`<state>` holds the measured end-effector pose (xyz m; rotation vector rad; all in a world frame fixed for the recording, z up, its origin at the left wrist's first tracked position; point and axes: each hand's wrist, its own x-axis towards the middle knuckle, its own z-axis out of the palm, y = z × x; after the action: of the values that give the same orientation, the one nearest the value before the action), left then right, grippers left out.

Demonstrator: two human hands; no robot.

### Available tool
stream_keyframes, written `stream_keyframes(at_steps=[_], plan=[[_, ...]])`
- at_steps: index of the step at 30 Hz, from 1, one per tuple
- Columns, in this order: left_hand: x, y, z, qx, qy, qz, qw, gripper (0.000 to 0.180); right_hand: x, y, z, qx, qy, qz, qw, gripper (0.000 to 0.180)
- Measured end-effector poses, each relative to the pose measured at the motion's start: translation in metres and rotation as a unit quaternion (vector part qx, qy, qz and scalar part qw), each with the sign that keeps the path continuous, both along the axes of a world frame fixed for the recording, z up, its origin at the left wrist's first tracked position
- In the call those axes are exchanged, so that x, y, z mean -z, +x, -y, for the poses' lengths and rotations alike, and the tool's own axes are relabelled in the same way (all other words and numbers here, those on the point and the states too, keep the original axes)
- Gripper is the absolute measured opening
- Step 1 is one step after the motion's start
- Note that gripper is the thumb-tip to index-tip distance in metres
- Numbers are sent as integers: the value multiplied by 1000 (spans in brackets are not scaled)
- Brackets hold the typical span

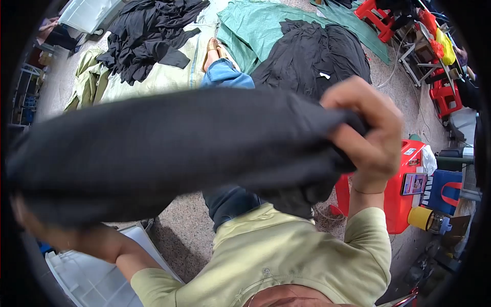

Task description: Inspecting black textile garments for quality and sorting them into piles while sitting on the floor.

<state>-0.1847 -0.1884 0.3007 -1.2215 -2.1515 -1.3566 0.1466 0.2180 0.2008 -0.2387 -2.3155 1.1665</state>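
A long black piece of clothing (179,148) is stretched across in front of me, blurred by motion; its exact kind does not show. My right hand (371,128) is closed round its right end, which bunches between thumb and fingers. At the lower left, my left hand (76,240) has hold of the other end, its fingers mostly hidden by the cloth and smeared. Past the held cloth, a heap of black garments (317,56) with a small white label lies on a green sheet (245,25).
Another black clothes pile (148,36) lies on a pale sheet (148,89) at the far left. At my right stand a red box-like stool (391,215) with a phone (414,184) on it, and a yellow-sleeved bottle (419,218). A white plastic bin (97,276) is at lower left.
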Motion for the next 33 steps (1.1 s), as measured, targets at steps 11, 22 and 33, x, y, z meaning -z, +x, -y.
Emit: stream_keyframes(at_steps=[11,22,33], plan=[[340,57,-150,32,-396,23,918,37,262,-23,-82,150,97,313,933,40],[400,105,-136,10,-344,-38,938,15,295,-14,26,125,-28,126,984,29],[308,132,-63,98,-487,196,846,22,219,31,44,-103,-94,321,937,32]])
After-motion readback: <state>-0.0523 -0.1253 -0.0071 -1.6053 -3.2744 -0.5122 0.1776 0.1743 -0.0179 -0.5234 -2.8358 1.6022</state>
